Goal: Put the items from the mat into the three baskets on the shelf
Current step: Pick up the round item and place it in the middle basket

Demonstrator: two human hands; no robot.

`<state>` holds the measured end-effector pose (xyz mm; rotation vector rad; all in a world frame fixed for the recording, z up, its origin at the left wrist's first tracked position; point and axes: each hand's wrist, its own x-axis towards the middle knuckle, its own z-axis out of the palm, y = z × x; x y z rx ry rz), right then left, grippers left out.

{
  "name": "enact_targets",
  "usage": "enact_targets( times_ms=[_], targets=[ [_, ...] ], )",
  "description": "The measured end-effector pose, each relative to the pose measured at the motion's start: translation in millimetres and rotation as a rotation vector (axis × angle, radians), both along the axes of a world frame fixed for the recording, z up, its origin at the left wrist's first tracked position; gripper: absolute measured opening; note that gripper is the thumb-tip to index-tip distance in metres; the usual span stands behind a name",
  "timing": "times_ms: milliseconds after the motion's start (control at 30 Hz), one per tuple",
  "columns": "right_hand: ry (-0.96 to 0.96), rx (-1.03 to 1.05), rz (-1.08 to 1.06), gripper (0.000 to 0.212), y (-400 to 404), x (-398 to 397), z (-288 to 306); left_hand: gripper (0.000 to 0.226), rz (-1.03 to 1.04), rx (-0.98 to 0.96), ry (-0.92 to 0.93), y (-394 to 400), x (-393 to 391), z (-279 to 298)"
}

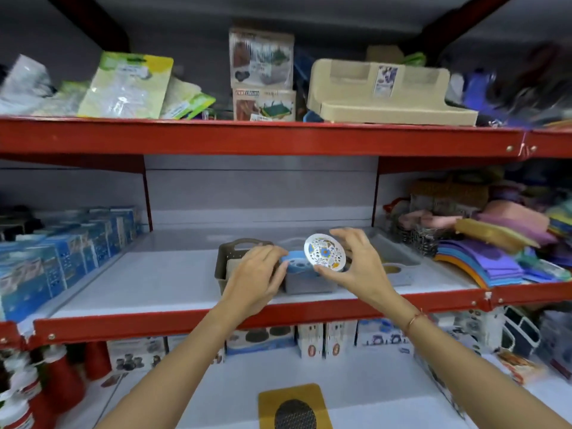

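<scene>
Presently, a small round plate with a floral pattern in blue and yellow is held tilted by the right hand, pinched by its rim between the thumb below and the fingers above, its patterned face turned toward the camera. It is kept above the middle grey basket on the white middle shelf. A blue item is gripped at its left end by the left hand, whose fingers are closed around it; the item lies over the near rim of the grey basket. Just left of that basket a brown basket with a handle is seen, partly hidden by the left hand, with a pale item inside. To the right a third, shallower grey basket is placed, touching or just beside the middle one; which cannot be told. On the lower surface, near the bottom edge, a yellow mat is seen with a dark oval mesh piece resting on it. Blue boxes are stacked on the far left of the shelf, and folded coloured cloths on the right.
</scene>
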<state>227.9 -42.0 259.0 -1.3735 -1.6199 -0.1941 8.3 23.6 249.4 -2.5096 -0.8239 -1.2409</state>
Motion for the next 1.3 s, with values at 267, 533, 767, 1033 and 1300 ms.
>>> enact_targets(
  times_ms=[267, 533, 767, 1033, 1300],
  targets=[
    [-0.075, -0.346, -0.078, 0.049, 69, 20, 4, 0.06, 0.239, -0.141, 0.275, 41, 26, -25],
    [-0.149, -0.595, -0.01, 0.036, 108, 4, 8, 0.064, 0.275, -0.15, 0.272, 46, 25, -29],
    [-0.23, -0.718, 0.005, 0.046, 113, 1, 6, 0.061, 0.263, -0.117, 0.238, 42, 24, -30],
    [-0.104, -0.115, -0.032, 0.026, 56, -20, -6, 0.034, 0.079, -0.076, 0.052, 20, 22, -27],
    [0.1, 0.268, 0.086, 0.015, -22, -40, -77, 0.026, -0.186, 0.057, -0.2, -38, 18, -76]
  ],
)
